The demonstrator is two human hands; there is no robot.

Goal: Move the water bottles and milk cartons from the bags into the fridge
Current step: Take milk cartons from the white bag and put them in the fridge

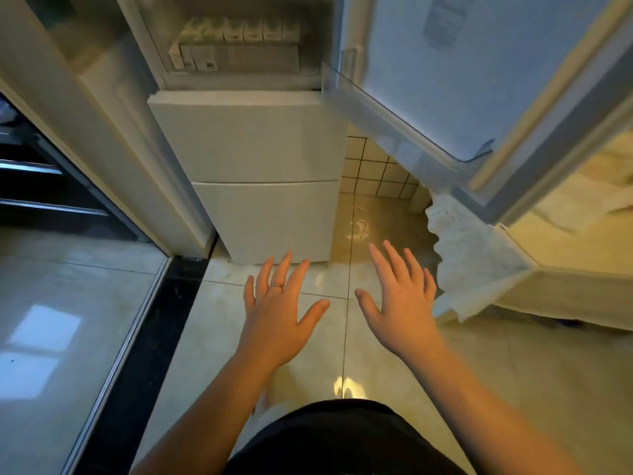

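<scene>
The white fridge [260, 159] stands ahead with its upper door [455, 73] swung open to the right. Several milk cartons [239, 39] are lined up on the lowest shelf of the open compartment. My left hand [279, 313] and my right hand [400, 303] are stretched out side by side over the floor in front of the fridge, palms down, fingers spread and straight, holding nothing. A ring sits on a left finger. No bags and no water bottles are in view.
A white door frame [113, 132] and a glass sliding panel [61, 320] with a black threshold [154, 337] border the left. At the right, a low cabinet [565, 269] with a lace cloth [469, 258] stands under the open door. The floor is glossy tile.
</scene>
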